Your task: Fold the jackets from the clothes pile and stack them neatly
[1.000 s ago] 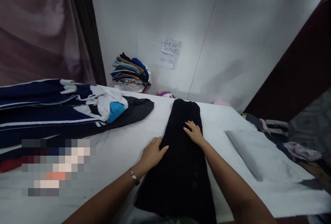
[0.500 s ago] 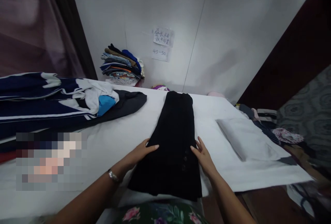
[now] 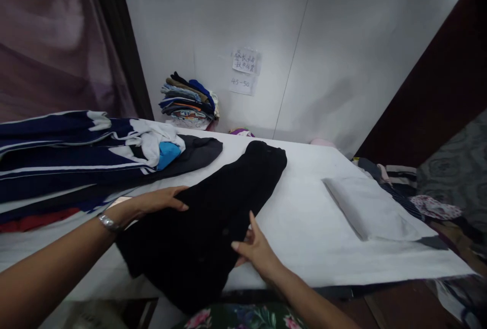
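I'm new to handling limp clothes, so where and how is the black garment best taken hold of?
Probably by both long side edges towards its wide near end, one of the hands from each side, thumbs on top. The black garment lies long and slanting on the white-covered table, narrower at the far end; a hold on both edges should limit bunching.

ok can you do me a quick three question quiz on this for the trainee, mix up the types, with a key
1. True or false: the left hand and the right hand both touch the black garment.
2. The silver band is worn on the person's own: a) right side, b) left side.
3. Fill in: the lower note reads 45-__.

Key: 1. true; 2. b; 3. 50.
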Available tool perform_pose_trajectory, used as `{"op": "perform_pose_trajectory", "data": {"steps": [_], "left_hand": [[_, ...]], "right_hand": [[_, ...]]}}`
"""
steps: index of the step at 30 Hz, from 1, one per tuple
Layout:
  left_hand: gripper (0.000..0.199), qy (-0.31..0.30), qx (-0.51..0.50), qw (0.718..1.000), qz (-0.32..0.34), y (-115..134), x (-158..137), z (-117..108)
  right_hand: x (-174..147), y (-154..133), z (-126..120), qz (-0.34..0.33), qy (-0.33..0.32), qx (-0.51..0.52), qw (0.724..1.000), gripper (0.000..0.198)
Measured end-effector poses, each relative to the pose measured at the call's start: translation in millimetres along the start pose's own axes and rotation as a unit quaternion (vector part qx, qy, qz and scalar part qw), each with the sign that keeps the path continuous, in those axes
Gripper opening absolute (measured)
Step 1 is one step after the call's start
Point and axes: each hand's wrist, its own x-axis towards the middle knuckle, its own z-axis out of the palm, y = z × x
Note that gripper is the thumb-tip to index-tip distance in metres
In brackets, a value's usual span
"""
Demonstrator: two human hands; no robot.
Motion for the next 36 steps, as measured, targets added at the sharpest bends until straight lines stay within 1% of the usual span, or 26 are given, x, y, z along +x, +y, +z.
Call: {"op": "perform_pose_trajectory", "data": {"steps": [2,3,4,5,7,9,10,11,12,14,16,17,19,20,23,25,26,28,31,34,36], "left_hand": [[0.061,-0.049,-0.027,0.998,-0.031,-18,-6,-9],[0.063,-0.068,-0.039,0.996,-0.041,-25,-7,-10],[0.063,-0.07,-0.036,0.996,-0.045,-31,-8,-9],[0.064,-0.068,-0.024,0.996,-0.044,-35,-9,-8],[0.066,-0.067,0.019,0.997,-0.027,-38,-9,-5],[0.071,-0.056,0.09,0.994,-0.022,-37,-6,-2],[0.076,-0.039,0.133,0.99,-0.018,-35,-4,-1],[0.08,-0.014,0.179,0.984,-0.009,-33,-2,1],[0.084,0.015,0.223,0.975,0.008,-29,1,5],[0.084,0.069,0.289,0.952,0.071,-22,8,18],[0.075,0.096,0.33,0.929,0.139,-16,14,36],[0.069,0.097,0.347,0.918,0.164,-15,17,47],[0.065,0.079,0.378,0.901,0.195,-17,20,67],[0.065,0.069,0.392,0.895,0.201,-20,21,75],[0.065,0.066,0.417,0.883,0.206,-34,22,91],[0.066,0.081,0.429,0.873,0.216,-42,23,94],[0.067,0.088,0.434,0.868,0.224,-45,24,95],[0.068,0.102,0.441,0.857,0.246,-51,26,96],[0.068,0.122,0.446,0.845,0.27,-55,29,97],[0.069,0.135,0.454,0.836,0.277,-58,29,98],[0.069,0.137,0.458,0.834,0.276,-59,29,98]], "right_hand": [[3,5,1,0.042,-0.066,-0.08,0.994,0.127],[5,2,-3,0.051,-0.089,-0.131,0.986,0.118],[7,-5,-9,0.048,-0.101,-0.181,0.977,0.104],[11,-15,-18,0.031,-0.103,-0.227,0.968,0.087],[22,-42,-37,-0.038,-0.074,-0.302,0.95,0.058],[41,-72,-58,-0.142,-0.008,-0.362,0.921,0.046],[54,-86,-68,-0.194,0.03,-0.393,0.898,0.043],[68,-98,-78,-0.241,0.065,-0.425,0.87,0.043],[83,-108,-87,-0.274,0.094,-0.461,0.839,0.044],[113,-122,-104,-0.306,0.125,-0.534,0.778,0.051],[141,-128,-118,-0.292,0.121,-0.609,0.727,0.058],[152,-130,-123,-0.274,0.113,-0.643,0.707,0.06],[173,-131,-131,-0.233,0.096,-0.692,0.677,0.062],[182,-132,-133,-0.218,0.089,-0.706,0.668,0.062],[205,-137,-134,-0.208,0.059,-0.718,0.662,0.064],[218,-139,-134,-0.213,0.032,-0.717,0.663,0.066],[224,-138,-135,-0.205,0.017,-0.718,0.665,0.066],[232,-133,-139,-0.159,-0.004,-0.721,0.675,0.064],[239,-121,-148,-0.083,-0.014,-0.714,0.695,0.063],[242,-114,-154,-0.058,-0.027,-0.704,0.707,0.065],[242,-116,-155,-0.04,-0.038,-0.7,0.712,0.066]]}}
